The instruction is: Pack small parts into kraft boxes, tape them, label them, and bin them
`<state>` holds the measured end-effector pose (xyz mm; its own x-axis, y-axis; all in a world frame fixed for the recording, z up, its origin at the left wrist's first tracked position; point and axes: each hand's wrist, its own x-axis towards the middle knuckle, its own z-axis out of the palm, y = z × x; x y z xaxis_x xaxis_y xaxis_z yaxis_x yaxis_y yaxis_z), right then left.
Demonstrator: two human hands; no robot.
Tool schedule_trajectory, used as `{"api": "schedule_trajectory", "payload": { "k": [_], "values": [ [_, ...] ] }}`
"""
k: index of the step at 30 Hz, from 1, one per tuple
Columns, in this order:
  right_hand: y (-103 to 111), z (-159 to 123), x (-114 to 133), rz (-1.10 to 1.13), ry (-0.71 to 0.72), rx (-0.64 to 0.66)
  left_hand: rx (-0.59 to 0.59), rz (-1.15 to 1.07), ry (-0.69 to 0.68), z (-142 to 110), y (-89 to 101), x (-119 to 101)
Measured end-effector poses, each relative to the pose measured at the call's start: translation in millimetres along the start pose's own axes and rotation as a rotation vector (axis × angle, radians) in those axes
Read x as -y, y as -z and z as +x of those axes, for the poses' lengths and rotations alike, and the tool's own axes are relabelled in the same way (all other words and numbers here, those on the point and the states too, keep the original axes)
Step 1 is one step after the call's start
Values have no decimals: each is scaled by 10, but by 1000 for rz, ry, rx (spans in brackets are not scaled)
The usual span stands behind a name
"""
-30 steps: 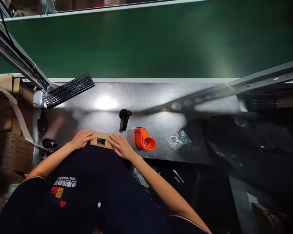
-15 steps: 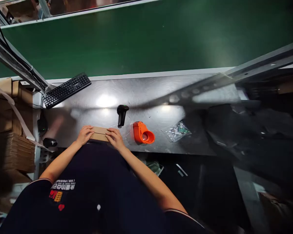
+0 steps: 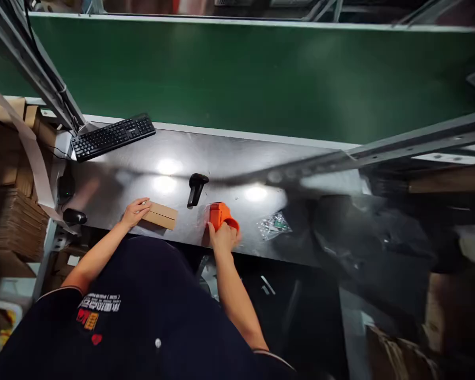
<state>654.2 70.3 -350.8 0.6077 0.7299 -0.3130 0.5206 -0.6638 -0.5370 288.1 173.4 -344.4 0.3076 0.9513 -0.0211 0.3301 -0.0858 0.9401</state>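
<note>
Right now your left hand (image 3: 136, 212), fingers bent, holds the left end of the cardboard box (image 3: 161, 215), whose long axis slants from far left to near right on the tabletop (image 3: 225, 158), while your curled right hand (image 3: 223, 238) grasps the orange tape dispenser (image 3: 217, 214) right of the box.

Navy shirt (image 3: 142, 295) — white lettering (image 3: 100, 302) not legible, plus red-and-orange logo (image 3: 87, 319), red heart-like mark (image 3: 97, 339). Keyboard (image 3: 113, 138) — brand print too small to read.

Orange dispenser (image 3: 217, 213) was partly hidden
Right hand (image 3: 223, 240) covered part; what the clear packet (image 3: 274, 226) held was too small to tell.
</note>
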Motion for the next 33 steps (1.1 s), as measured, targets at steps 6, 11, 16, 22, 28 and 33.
{"api": "schedule_trajectory", "payload": {
  "k": [6, 11, 16, 22, 28, 33],
  "values": [
    [350, -143, 381, 295, 142, 471, 8, -115, 15, -57, -103, -9],
    [116, -552, 974, 352, 227, 948, 118, -317, 105, -34, -138, -37],
    [-185, -698, 1218, 393, 252, 927, 97, -514, 231, -33, -291, -47],
    [-102, -719, 928, 363, 300, 894, -43, -468, 424, -85, -306, -146],
    [-142, -731, 811, 377, 332, 867, 19, -116, 484, -98, -24, -441],
    [-130, -734, 886, 376, 335, 854, 189, 80, 368, -51, 41, -637]
  ]
}}
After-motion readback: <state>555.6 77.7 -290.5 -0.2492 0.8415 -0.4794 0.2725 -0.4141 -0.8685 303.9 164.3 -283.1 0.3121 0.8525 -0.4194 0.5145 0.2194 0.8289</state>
